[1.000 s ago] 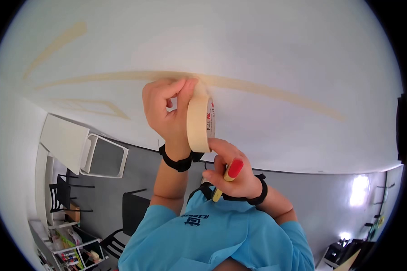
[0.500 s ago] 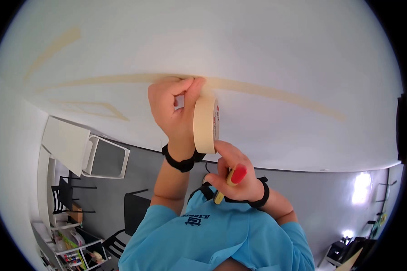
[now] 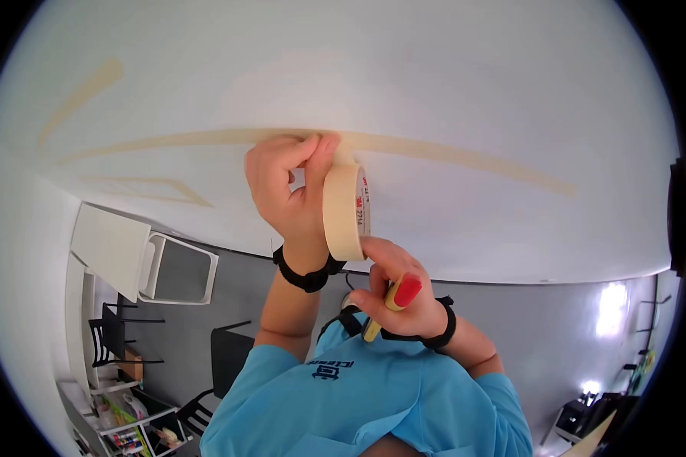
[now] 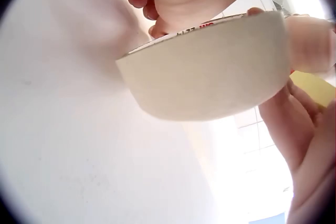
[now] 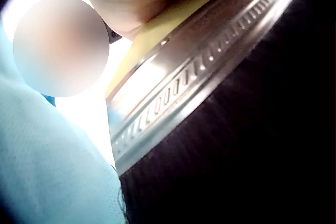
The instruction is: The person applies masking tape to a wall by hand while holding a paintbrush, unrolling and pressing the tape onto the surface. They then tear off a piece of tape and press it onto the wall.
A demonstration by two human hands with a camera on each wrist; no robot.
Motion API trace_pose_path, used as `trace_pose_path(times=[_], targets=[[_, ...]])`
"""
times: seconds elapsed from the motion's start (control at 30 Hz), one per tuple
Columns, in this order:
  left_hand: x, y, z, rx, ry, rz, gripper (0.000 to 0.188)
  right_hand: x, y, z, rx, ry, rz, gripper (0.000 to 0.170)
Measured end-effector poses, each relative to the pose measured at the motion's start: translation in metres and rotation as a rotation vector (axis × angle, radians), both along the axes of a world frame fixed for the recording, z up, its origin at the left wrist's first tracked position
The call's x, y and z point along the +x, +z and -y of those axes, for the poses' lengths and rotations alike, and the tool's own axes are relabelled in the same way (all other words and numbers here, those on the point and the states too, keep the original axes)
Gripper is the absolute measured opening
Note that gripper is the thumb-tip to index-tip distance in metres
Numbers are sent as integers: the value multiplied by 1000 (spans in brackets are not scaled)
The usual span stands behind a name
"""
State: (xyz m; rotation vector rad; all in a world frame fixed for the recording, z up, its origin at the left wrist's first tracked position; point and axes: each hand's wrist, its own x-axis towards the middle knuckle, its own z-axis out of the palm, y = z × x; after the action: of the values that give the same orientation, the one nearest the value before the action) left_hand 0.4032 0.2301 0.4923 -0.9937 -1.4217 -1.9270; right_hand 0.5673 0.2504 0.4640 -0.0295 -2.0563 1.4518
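Observation:
A roll of masking tape (image 3: 344,213) hangs on edge close to the white wall, its printed core facing right. Curled at the wall, my left hand (image 3: 286,186) has thumb and forefinger together on the tape where it meets a long tan strip (image 3: 450,156). My right hand (image 3: 408,297) grips a paintbrush by its yellow, red-tipped handle (image 3: 405,291), and its forefinger touches the roll's lower edge. In the right wrist view the brush's metal ferrule (image 5: 173,85) and dark bristles (image 5: 236,145) show. The left wrist view has the roll between both hands.
More tape strips (image 3: 84,95) mark the wall at left, some forming a narrow outline (image 3: 187,194). Below on the grey floor are a white table (image 3: 110,247), a dark chair (image 3: 230,358) and a shelf unit (image 3: 141,434) with assorted items.
Both hands and the roll have shifted slightly right along the wall strip. The grip on the paintbrush stays the same, and the head view has tilted a little.

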Motion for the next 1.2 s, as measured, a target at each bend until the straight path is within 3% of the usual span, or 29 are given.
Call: trace_pose_path(times=[0.03, 0.27, 0.33, 0.43, 0.53, 0.73, 0.83, 1.2], targets=[[0, 0, 2, -33, 52, -36, 18, -1, -1, -1, 85, -1, -42, 56], [5, 4, -1, -67, 85, -112, 20, 3, -1, -1, 26, -35, -35, 52], [6, 4, -2, -33, 66, -145, 20, 3, -5, -3, 138, -31, -107, 53], [8, 4, -8, -100, 97, -180, 21, 15, 5, 2, -26, -82, 79, 54], [15, 3, -6, -14, 103, -144, 22, 22, 4, -4, 24, -33, 106, 54], [19, 0, -14, 11, 94, -166, 23, 25, -1, -8, 37, -68, 3, 53], [17, 1, -23, -59, 79, -213, 24, 27, 4, -6, 19, -130, 85, 53], [25, 0, -28, -44, 130, -281, 27, 35, 2, -12, 30, -129, 43, 51]])
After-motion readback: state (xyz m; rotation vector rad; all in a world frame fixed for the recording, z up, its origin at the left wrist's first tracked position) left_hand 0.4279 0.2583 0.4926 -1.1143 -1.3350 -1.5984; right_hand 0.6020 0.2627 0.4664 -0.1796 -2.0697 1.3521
